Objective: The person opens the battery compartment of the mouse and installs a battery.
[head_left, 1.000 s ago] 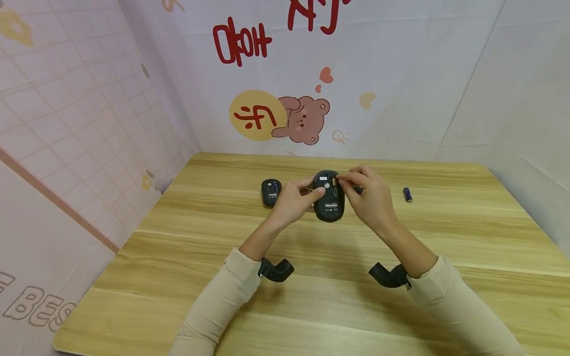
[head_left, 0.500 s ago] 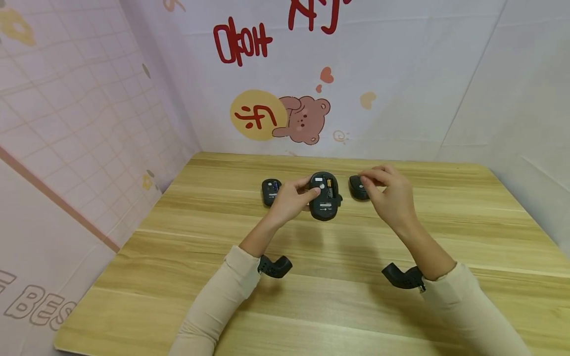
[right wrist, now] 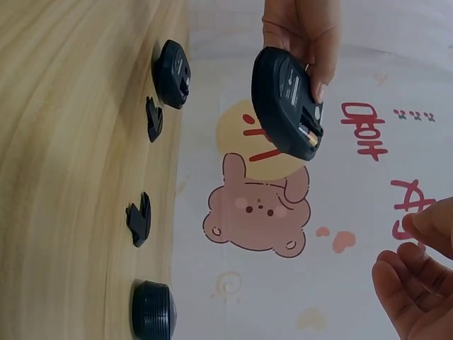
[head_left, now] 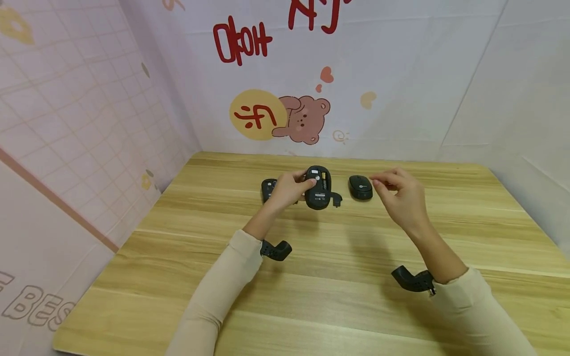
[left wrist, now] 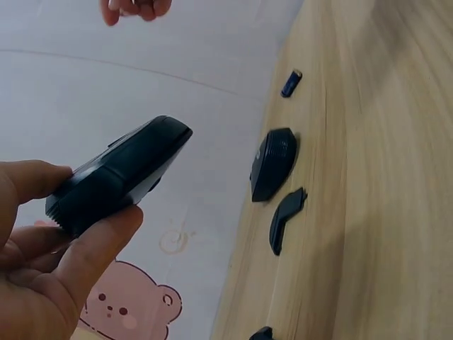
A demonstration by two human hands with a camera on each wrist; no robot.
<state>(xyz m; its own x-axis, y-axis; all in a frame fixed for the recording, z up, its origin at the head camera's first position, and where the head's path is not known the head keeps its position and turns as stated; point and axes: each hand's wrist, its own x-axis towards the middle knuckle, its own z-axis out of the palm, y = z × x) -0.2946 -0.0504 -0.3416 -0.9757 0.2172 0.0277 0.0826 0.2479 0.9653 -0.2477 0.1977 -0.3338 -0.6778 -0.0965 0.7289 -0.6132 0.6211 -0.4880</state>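
My left hand [head_left: 289,190] grips a black computer mouse [head_left: 317,198] between thumb and fingers, its underside facing me. A battery [head_left: 324,177] with a gold end sits in its uncovered compartment. In the left wrist view, the held mouse [left wrist: 117,173] shows from its side, off the table. My right hand [head_left: 403,195] hovers beside a second mouse [head_left: 360,188], which lies top up. Its fingers [right wrist: 400,280] are loosely bent, with nothing visible between them and the thumb. A black battery cover [head_left: 337,199] lies on the table, just right of the held mouse in the head view.
A third mouse [right wrist: 172,74] lies underside up behind my left hand. Another battery cover [right wrist: 153,119] is near it. A blue battery [left wrist: 291,83] lies beyond the second mouse, hidden in the head view. A printed cloth wall [head_left: 401,99] stands behind the wooden table [head_left: 311,296].
My right hand has drawn away from the held mouse to the right, uncovering the second mouse. The left hand has shifted the held mouse slightly left and away from me.
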